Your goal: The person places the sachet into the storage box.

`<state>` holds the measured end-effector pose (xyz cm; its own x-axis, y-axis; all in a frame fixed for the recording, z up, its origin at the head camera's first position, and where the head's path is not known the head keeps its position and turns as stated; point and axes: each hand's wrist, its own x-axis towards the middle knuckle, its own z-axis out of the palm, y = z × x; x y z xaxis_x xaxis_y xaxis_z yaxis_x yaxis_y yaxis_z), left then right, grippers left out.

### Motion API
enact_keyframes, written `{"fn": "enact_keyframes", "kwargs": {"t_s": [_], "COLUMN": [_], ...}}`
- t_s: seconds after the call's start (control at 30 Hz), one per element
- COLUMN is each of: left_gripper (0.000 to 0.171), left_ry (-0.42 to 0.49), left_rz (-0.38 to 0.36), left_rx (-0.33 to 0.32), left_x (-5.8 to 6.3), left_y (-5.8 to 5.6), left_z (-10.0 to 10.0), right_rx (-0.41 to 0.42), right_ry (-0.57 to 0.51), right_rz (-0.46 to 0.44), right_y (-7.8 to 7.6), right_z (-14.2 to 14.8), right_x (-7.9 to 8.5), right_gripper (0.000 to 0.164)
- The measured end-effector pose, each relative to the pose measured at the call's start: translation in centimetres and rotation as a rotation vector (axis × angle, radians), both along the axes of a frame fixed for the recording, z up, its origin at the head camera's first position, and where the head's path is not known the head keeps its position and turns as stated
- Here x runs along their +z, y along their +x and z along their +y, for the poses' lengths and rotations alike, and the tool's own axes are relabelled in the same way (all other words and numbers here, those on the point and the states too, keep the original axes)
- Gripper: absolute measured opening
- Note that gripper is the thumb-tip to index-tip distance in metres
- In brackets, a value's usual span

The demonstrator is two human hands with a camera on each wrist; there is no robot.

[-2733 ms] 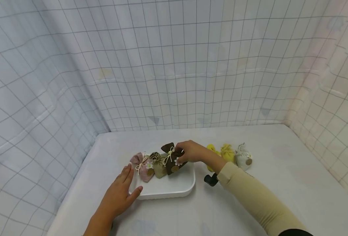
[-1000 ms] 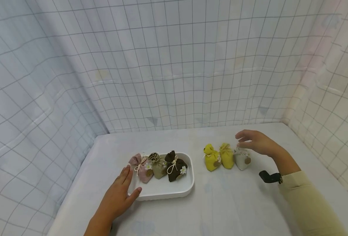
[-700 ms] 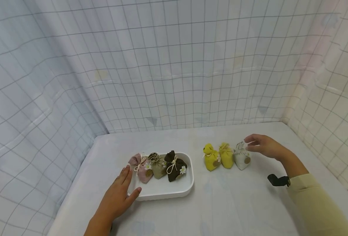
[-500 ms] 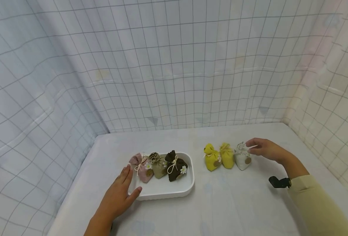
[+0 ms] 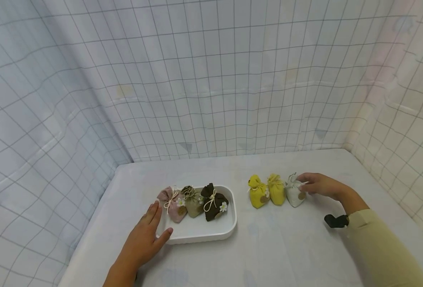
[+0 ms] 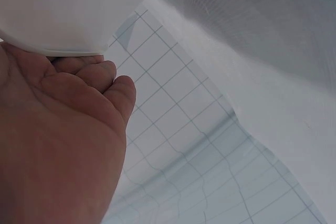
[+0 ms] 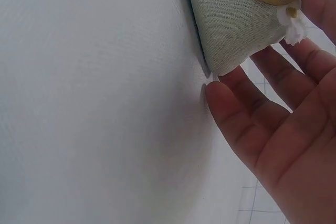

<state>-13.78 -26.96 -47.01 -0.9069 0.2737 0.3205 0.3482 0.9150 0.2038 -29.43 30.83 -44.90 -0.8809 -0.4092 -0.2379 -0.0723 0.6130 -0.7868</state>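
In the head view, my left hand (image 5: 142, 237) rests along the left side of a white tray (image 5: 204, 238), fingers extended and thumb apart. The left wrist view has that hand (image 6: 68, 114) with its fingers against the tray wall (image 6: 68, 14). Inside the tray lie a pink pouch (image 5: 176, 213), an olive pouch (image 5: 194, 209) and a dark brown pouch (image 5: 211, 214). My right hand (image 5: 320, 185) is at a pale grey drawstring pouch (image 5: 293, 197), thumb over its front edge. In the right wrist view, loosely bent fingers of my right hand (image 7: 294, 114) reach behind the pouch (image 7: 226, 30).
A bright yellow pouch (image 5: 257, 198) and a mustard yellow pouch (image 5: 277, 195) stand in a row to the left of the grey one. White cloth covers the table (image 5: 268, 251). Grid-patterned curtains (image 5: 215, 99) rise behind it and at both sides.
Earlier my right hand set the brown pouch in the tray and let go. It then moved right to the grey pouch, lowering and closing in on it. My left hand stays at the tray.
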Motion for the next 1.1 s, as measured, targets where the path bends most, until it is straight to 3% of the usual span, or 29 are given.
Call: {"fn": "enact_keyframes", "kwargs": {"t_s": [0.3,0.57,0.97,1.1], "left_gripper": [0.079,0.079,0.079,0.080], "left_ry": [0.002,0.003,0.002,0.001], "left_rz": [-0.015,-0.011,-0.011,0.001], "left_rx": [0.003,0.007,0.011,0.006], "left_x": [0.24,0.43,0.14,0.12], "left_y": [0.02,0.15,0.04,0.07], "left_z": [0.11,0.13,0.17,0.16], "right_rx": [-0.007,0.012,0.042,0.044], "right_ry": [0.007,-0.006,-0.033,-0.030], "right_rz": [-0.025,-0.028,-0.027,-0.043], "right_y": [-0.01,0.61,0.67,0.84], "right_z": [-0.17,0.20,0.70,0.82], "right_x": [-0.01,0.01,-0.43,-0.37], "right_gripper": [0.049,0.064,0.062,0.069]}}
